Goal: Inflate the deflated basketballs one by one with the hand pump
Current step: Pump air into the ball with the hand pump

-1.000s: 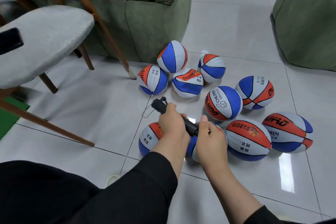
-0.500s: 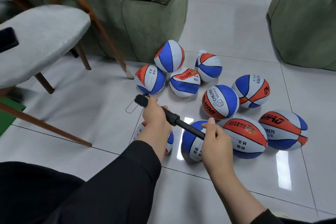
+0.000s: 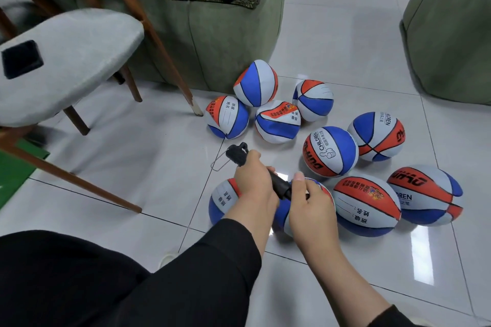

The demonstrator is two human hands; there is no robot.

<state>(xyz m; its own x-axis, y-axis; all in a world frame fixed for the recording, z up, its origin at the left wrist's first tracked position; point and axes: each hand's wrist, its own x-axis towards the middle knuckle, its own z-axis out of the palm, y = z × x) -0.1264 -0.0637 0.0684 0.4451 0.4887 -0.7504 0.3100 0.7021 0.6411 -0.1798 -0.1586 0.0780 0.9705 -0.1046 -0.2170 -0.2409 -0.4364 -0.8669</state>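
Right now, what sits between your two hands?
In the head view, the black hand pump bridges them: the left hand grips its handle end, and the right hand holds its nozzle end against the basketball.

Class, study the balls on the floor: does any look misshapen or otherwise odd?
Yes. The ball in the middle of the far cluster is creased and caved in, and the far-right ball shows a fold at its right edge. Both look underinflated beside the rounder CHILDREN ball.

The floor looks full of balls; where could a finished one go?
Bare tile lies between the chair leg and the basketballs, and more between the two green sofas. Around the hands and pump, the basketballs crowd together.
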